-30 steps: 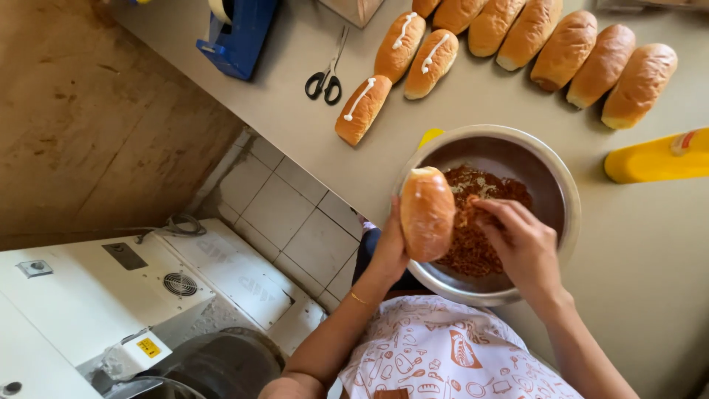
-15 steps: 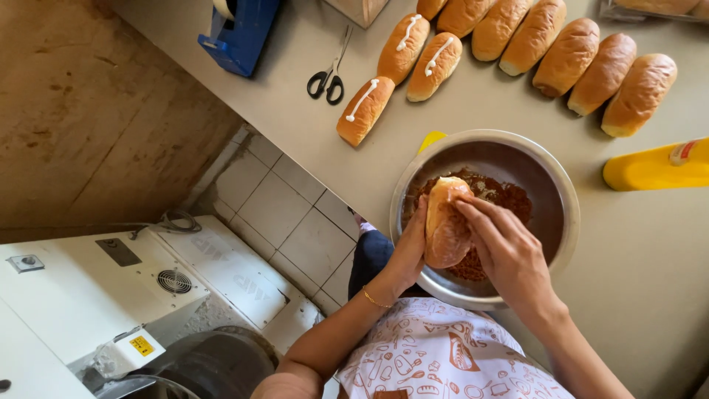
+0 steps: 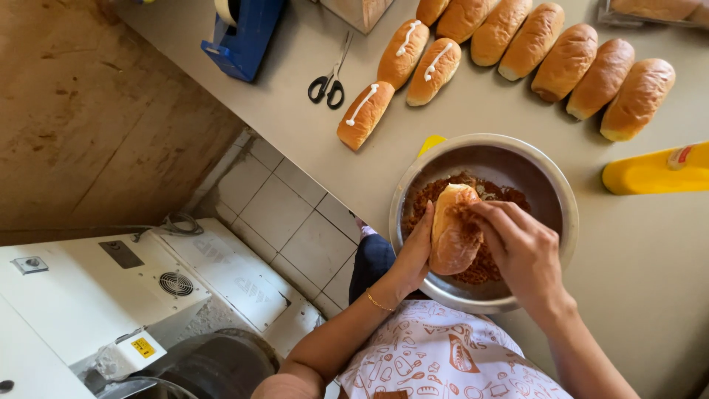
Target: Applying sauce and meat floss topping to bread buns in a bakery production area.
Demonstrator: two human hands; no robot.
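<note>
over the metal bowl (image 3: pixel 554 185), left hand (image 3: pixel 415 255) clamps the split bun (image 3: pixel 452 233); right hand (image 3: pixel 521 247) fingers pinch reddish filling (image 3: pixel 491 266) into it.

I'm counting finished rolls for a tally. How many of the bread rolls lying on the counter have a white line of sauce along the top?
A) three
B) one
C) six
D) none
A: three rolls nearest the scissors each carry a white line, while the others in the row are plain; one more roll is held by the left hand over the metal bowl, with the right hand on it.
</note>
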